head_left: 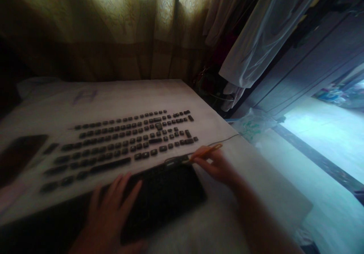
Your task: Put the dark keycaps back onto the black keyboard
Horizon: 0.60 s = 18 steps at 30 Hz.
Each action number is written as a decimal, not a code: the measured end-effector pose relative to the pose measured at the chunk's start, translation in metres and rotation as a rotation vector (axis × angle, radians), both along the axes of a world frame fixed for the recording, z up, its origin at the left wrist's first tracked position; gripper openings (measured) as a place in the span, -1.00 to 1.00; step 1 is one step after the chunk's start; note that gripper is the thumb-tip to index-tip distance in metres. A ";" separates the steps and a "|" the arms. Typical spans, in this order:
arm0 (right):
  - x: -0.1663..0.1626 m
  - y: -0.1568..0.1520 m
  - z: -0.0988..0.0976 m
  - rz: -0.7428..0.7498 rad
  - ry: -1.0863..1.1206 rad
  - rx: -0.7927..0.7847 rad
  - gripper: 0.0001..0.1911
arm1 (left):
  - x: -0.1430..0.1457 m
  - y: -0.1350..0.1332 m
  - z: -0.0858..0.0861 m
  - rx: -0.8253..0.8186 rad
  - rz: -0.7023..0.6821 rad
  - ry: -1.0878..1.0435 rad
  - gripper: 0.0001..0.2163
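A black keyboard (167,193) with its keycaps off lies along the front of the table, blurred and dark. On its middle rests my left hand (110,204), palm down with fingers spread. My right hand (213,165) pinches a small paintbrush (206,151) with an orange handle. The brush's pale tip touches or hovers just over the keyboard's far right corner; I cannot tell which. Behind the keyboard, loose black keycaps (116,136) lie in several rows, among them a long space bar (110,165).
A white cloth covers the table (136,94). A dark, flat object (22,151) lies at the left. A thin cable (224,139) runs off the right edge. Past that edge are a clear plastic bag (253,125), hanging clothes (250,41) and tiled floor. A curtain (113,26) hangs behind.
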State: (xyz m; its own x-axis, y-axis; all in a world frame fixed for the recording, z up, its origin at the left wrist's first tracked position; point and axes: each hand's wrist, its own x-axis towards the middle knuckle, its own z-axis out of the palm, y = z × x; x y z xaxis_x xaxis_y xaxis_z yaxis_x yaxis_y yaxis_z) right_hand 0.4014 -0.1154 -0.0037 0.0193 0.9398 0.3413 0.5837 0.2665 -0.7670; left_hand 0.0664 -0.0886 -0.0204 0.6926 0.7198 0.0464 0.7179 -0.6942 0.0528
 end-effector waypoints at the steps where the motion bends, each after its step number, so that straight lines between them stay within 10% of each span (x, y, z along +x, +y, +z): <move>1: 0.000 0.000 0.001 0.001 0.000 -0.009 -0.84 | 0.000 0.000 0.000 -0.006 0.002 0.001 -0.19; 18: -0.009 0.002 -0.004 0.025 0.191 0.026 -0.88 | -0.002 0.001 -0.002 -0.015 -0.002 -0.018 -0.18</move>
